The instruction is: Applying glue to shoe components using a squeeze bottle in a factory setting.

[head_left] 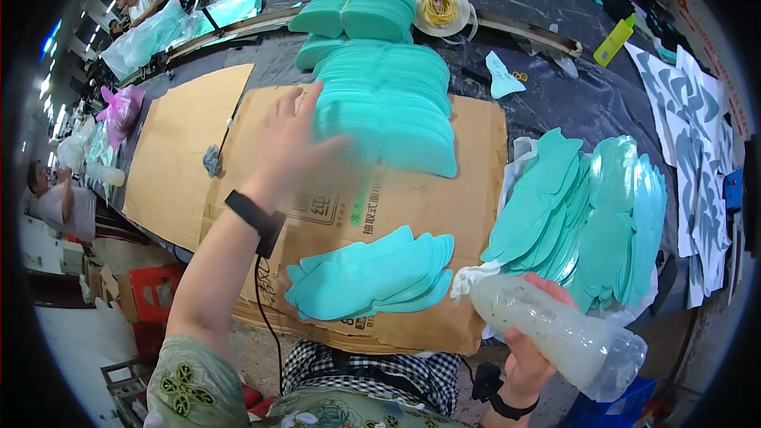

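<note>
My left hand [297, 143] is reaching out over the cardboard sheet [412, 206], fingers spread and a little blurred, gripping nothing that I can see. Its fingertips sit right at the near left edge of a long overlapping row of teal insoles [388, 103]; I cannot tell whether they touch the insoles. A black wristband [255, 220] sits on that wrist.

My right hand [531, 341] is wrapped around a clear plastic squeeze bottle [563, 337] with milky liquid inside. The fingers are curled tight around its middle, and the bottle lies tilted, its narrow end pointing left. A white rag [476, 277] bunches around that end, just left of my knuckles.

Between the two hands, on the cardboard, lies a small fanned stack of teal insoles [369, 273], well apart from the left fingers and near the bottle's tip. Just beyond the right fingers a big heap of teal insoles [587, 214] rests on white plastic. Farther off, past the left fingertips, more teal insoles [357, 12] are stacked beside a white spool of yellow thread [440, 9]. A yellow-green bottle [614, 41] lies far right on the dark table [555, 95].
</note>
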Tool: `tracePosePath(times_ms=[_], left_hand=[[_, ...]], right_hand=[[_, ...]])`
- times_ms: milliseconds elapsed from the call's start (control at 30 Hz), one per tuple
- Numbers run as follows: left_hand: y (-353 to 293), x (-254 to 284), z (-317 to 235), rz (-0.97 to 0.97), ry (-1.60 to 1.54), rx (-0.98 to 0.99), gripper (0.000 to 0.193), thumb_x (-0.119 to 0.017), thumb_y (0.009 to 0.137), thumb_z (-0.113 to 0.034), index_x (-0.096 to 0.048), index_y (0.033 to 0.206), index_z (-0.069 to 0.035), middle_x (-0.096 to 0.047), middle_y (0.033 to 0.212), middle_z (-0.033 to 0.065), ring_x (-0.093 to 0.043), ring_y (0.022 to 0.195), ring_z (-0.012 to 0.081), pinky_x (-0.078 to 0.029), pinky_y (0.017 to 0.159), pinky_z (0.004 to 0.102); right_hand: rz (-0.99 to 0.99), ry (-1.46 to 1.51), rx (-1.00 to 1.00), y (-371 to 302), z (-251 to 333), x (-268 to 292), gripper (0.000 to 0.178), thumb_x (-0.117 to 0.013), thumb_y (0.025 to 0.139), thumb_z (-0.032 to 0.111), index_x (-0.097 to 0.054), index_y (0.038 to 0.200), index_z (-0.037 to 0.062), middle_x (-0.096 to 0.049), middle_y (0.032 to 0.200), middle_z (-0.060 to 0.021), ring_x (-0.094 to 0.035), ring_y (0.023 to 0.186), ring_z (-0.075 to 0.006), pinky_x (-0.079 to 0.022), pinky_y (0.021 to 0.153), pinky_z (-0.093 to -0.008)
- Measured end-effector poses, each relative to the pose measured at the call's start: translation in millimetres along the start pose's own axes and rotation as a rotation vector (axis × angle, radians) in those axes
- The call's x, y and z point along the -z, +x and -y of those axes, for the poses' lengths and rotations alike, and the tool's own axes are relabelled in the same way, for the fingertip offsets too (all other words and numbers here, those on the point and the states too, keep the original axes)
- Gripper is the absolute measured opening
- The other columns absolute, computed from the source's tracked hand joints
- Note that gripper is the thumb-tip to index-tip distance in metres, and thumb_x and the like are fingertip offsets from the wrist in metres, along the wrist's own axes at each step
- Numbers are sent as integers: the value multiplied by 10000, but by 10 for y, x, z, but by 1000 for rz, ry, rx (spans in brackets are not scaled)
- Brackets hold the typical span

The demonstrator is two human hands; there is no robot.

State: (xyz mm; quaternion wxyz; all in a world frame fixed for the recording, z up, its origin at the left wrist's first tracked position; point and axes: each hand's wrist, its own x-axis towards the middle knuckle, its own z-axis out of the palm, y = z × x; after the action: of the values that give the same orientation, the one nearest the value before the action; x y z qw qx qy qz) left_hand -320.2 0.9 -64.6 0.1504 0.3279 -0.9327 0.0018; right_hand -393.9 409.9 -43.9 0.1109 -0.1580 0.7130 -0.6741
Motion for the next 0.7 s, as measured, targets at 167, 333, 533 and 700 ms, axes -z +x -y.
tracePosePath(times_ms=[167,333,533,700], left_hand=[[-10,154,-44,-134,-40,-130,760,-836,854,-380,-540,1505,-122,-634,1306,141,-586,1226,336,-387,1145,516],[-547,1049,89,-298,-162,-227,530,-804,885,-198,-658,1392,-148,-666,897,33,-653,965,245,-357,1162,552],[-1707,1335,-74,-67,-1051,272,314,-664,1021,-43,-642,1331,-1,-700,1199,58,-657,1132,136,-528,977,299],[-2116,711,-277,77,-636,18,333,-749,942,-115,-674,1254,-25,-702,1097,97,-637,1024,231,-486,957,384]], right_hand=[[51,17,66,24,-94,129,906,-910,818,366,-449,1477,-52,-592,1390,-256,-596,1290,-382,-490,1098,-522],[-122,147,132,-38,-142,237,917,-868,864,397,-407,1522,-45,-544,1451,-252,-536,1363,-385,-439,1147,-537],[-316,277,237,-155,16,253,941,-810,909,432,-342,1547,-79,-518,1465,-264,-520,1378,-400,-438,1154,-556],[-91,199,333,-315,199,96,762,-752,964,235,-370,1562,-43,-536,1506,-231,-543,1384,-340,-413,1174,-494]])
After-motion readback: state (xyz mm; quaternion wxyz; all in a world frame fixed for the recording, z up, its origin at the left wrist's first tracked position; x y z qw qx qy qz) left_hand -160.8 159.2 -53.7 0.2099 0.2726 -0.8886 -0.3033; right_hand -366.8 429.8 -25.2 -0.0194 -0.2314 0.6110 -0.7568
